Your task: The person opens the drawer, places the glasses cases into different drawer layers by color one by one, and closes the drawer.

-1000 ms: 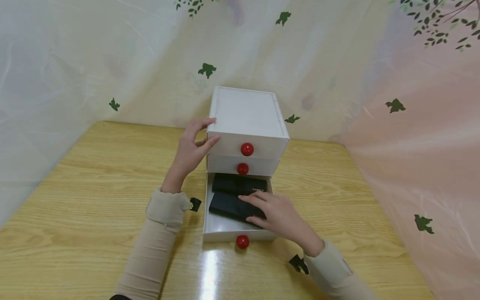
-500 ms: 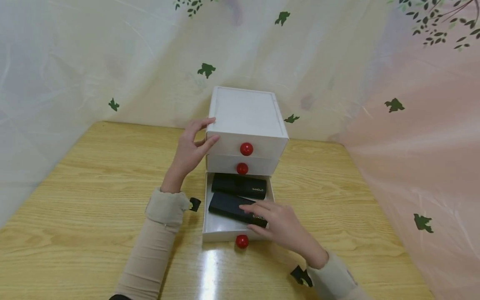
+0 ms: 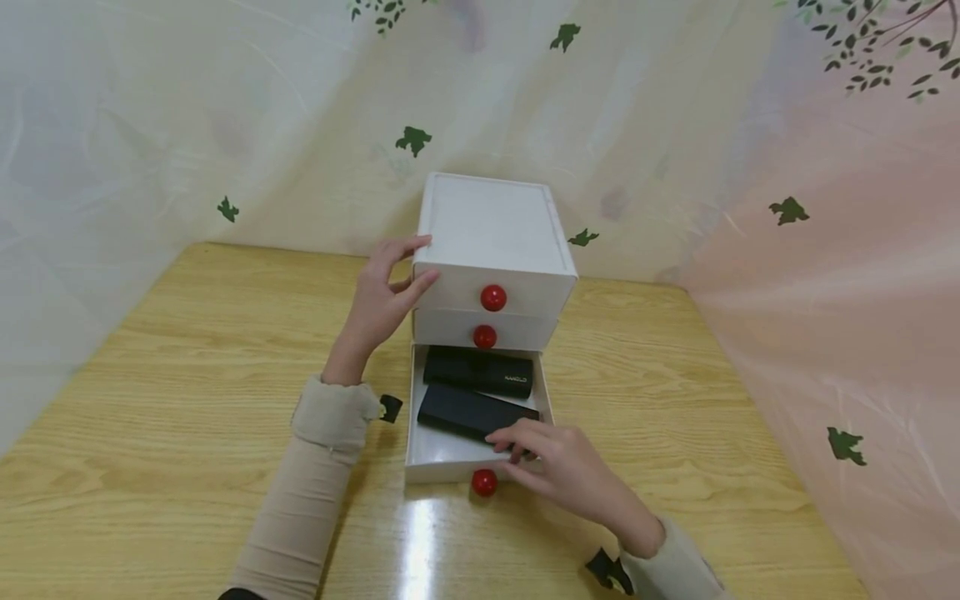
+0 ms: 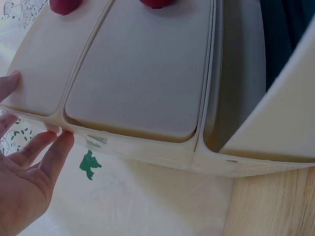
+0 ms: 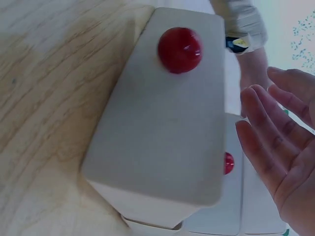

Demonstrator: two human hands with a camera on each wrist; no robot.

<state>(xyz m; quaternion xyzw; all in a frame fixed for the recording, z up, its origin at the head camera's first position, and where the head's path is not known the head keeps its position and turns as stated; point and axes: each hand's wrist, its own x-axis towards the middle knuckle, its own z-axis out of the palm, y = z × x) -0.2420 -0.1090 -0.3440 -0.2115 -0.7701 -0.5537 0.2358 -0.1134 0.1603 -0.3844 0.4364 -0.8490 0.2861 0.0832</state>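
Note:
A white drawer unit (image 3: 491,221) with red knobs stands at the table's back. My left hand (image 3: 381,293) rests on its upper left front corner, thumb on the front face, other fingers along the side. The bottom drawer (image 3: 442,473) is pulled out. Inside it lie two black oblong cases that look like glasses cases: a rear case (image 3: 476,371) with pale lettering and a slanted front case (image 3: 465,410). My right hand (image 3: 573,471) hovers over the drawer's front right corner with loosely bent fingers, covering the front case's right end. It holds nothing in the right wrist view.
The two upper drawers, the top drawer (image 3: 453,287) and the middle drawer (image 3: 450,327), are pushed in. Their red knobs face me. A wooden table (image 3: 187,417) lies under everything. Behind it hangs a pale curtain (image 3: 300,125) with a green leaf print.
My right hand has drawn back from the front case toward the drawer's front edge, down and slightly right. The front case still lies slanted. My left hand has stayed put.

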